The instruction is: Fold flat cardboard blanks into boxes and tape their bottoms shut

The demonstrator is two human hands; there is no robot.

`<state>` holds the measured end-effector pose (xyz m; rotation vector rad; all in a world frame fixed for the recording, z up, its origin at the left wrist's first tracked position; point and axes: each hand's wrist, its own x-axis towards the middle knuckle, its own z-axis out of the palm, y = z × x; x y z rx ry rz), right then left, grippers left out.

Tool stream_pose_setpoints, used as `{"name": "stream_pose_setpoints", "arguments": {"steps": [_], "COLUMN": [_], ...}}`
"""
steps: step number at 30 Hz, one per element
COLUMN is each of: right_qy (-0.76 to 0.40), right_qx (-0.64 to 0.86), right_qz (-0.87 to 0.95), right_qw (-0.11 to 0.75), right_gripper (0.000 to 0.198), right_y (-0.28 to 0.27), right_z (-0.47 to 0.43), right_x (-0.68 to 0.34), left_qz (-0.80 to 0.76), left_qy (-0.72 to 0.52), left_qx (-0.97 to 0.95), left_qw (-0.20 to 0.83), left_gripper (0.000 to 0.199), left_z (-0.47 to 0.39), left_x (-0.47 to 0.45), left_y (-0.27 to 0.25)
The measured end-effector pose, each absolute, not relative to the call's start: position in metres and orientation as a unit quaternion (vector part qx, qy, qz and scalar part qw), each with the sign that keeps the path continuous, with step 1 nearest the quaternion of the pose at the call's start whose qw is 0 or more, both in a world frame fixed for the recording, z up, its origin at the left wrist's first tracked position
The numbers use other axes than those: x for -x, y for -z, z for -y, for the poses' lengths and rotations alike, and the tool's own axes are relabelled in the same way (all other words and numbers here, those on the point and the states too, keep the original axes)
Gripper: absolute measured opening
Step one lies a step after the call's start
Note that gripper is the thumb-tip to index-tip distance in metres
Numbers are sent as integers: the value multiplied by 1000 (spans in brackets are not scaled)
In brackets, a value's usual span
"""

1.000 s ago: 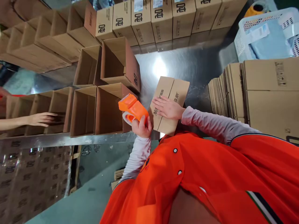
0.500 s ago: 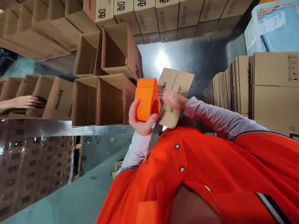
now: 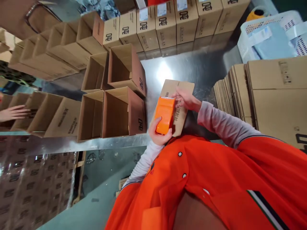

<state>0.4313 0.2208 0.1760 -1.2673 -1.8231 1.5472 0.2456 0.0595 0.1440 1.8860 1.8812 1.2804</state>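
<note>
My left hand point(image 3: 160, 133) is wrapped around an orange tape dispenser point(image 3: 165, 111), whose serrated cutting edge points away from me. The dispenser is over the left part of a cardboard box point(image 3: 185, 91) with a seam across its top face and dark print. Over that same face, my right hand point(image 3: 183, 98) has its fingers loosely bent and apart, close to the dispenser's cutting end. Nothing shows clearly between those fingers. I cannot make out any tape strip.
Open cardboard boxes point(image 3: 116, 111) stand on the metal table point(image 3: 158, 65) to the left. Closed boxes point(image 3: 165, 27) line the back. Flattened cartons point(image 3: 273, 102) are stacked at right, beneath a white basket point(image 3: 244, 41). Another person's hand point(image 3: 15, 113) touches boxes at far left.
My left hand has brought the tape dispenser right and over the box, turning its cutting edge away from me. My right hand has lifted its flat fingers and bent them.
</note>
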Motion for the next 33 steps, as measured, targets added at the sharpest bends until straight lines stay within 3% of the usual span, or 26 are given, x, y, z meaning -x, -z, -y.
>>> {"name": "stream_pose_setpoints", "arguments": {"steps": [3,5,11,15,19,22,27,33], "right_qy": [-755,-786,-653,-484,-347,-328,-358,-356], "right_qx": [435,433,515,595,665,659,651,641], "right_qz": [459,411,550,633,647,666,663,668], "right_qw": [173,163,76,108,135,124,98,123], "right_gripper": [51,42,48,26,53,62,57,59], "right_y": [-199,-207,-210,-226,-231,-214,-181,-184], "right_z": [-223,-225,-252,-311,-383,-416,-426,-428], "right_x": [-436,-435,-437,-462,-499,-509,-499,-514], "left_qz": [-589,-567,-556,-625,-678,-692,-708,-706], "left_qy": [-468,-480,-430,-300,-165,-102,-69,-54], "left_qx": [-652,-662,-693,-699,-690,-687,-671,-667], "left_qw": [94,99,159,177,191,199,211,231], "left_gripper": [61,60,58,65,69,72,68,73], "left_z": [-64,-68,-90,-111,-129,-143,-161,-168], "left_x": [-245,-245,-248,-257,-272,-284,-292,-295], "left_y": [-149,-155,-189,-217,-242,-251,-256,-258]}}
